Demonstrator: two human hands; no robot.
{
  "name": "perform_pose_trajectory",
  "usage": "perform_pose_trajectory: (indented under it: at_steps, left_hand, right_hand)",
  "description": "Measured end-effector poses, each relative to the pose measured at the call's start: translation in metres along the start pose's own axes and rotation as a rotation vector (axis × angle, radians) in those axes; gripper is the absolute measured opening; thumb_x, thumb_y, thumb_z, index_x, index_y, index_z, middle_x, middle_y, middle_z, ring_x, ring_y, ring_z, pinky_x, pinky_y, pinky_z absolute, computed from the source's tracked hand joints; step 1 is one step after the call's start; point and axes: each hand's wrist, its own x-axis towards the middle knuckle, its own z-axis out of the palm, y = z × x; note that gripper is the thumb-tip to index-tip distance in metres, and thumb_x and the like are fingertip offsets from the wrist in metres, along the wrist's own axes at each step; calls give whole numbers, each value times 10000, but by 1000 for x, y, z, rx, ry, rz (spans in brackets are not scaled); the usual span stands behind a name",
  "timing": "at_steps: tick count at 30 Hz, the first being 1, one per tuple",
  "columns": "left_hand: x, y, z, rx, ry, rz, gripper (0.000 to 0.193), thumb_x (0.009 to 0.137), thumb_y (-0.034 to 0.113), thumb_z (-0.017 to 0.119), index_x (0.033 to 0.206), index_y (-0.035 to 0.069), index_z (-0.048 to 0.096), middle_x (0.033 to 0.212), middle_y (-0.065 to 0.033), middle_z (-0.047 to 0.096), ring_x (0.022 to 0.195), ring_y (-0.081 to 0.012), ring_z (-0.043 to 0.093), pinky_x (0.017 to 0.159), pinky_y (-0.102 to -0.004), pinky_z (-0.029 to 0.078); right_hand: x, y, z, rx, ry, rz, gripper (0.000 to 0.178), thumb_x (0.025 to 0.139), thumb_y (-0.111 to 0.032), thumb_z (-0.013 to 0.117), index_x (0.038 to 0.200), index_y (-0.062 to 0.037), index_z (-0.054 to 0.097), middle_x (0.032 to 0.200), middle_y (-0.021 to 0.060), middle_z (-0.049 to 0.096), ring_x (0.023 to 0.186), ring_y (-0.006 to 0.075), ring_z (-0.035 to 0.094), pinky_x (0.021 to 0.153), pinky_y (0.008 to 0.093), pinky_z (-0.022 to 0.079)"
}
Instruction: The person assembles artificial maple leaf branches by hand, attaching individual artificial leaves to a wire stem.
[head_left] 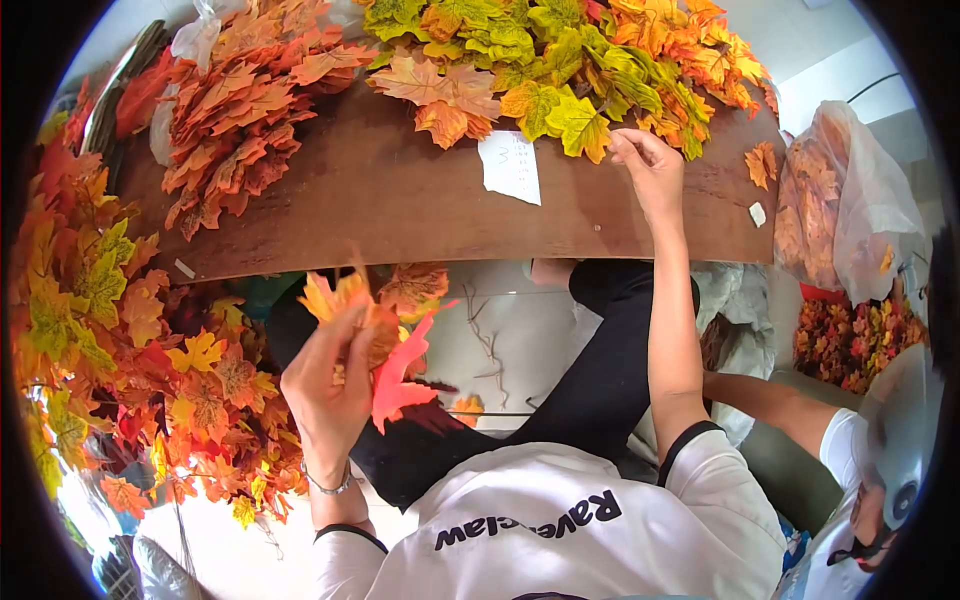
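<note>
My left hand (332,380) is raised over my lap, its fingers closed around a small bunch of artificial maple leaves. An orange-yellow leaf (335,295) sticks up above the fingers, and a red leaf (402,375) hangs on the palm side. My right hand (652,172) reaches across the brown table (400,205). Its thumb and index finger pinch together at the edge of a yellow-green maple leaf (578,124), which lies at the front of a green and yellow leaf pile (540,45).
Stacked orange-red leaves (240,120) lie on the table's left. A torn paper slip (510,168) is near the middle. Leafy branches (230,390) crowd my left. Bagged leaves (845,200) stand at the right, above another person's forearm (765,405). Twigs (487,340) lie on the floor.
</note>
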Motion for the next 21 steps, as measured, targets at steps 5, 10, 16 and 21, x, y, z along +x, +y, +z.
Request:
perform_pose_trajectory:
  at_steps: [5,10,16,21]
  left_hand:
    - [1,9,-7,-888,-494,-238,92,754,-50,591,842,-58,616,679,-118,628,549,-137,594,458,-206,432]
    - [0,-48,72,-1349,-510,-418,413,571,-82,472,968,-8,558,842,-68,583,593,-126,476,499,-249,379]
    - [-16,-50,134,-762,-1027,-589,298,670,-84,589,964,-34,593,808,-51,627,716,-88,565,572,-212,438]
    - [-4,-51,122,-717,-1312,-690,312,720,-54,553,1032,-43,564,864,-58,628,795,-109,568,685,-230,459]
  right_hand:
    - [-4,-2,-9,37,30,12,156,831,-126,607,898,10,641,737,10,614,646,62,557,611,188,449]
    - [-8,-6,-6,23,-5,91,163,839,-124,595,918,13,635,797,35,614,702,79,551,656,210,446]
    - [14,-2,-9,-7,-67,39,166,843,-115,590,924,26,624,793,34,611,700,82,552,655,212,450]
    - [50,-7,12,-209,-186,-114,160,802,-134,611,877,5,635,750,43,637,662,84,576,627,215,451]
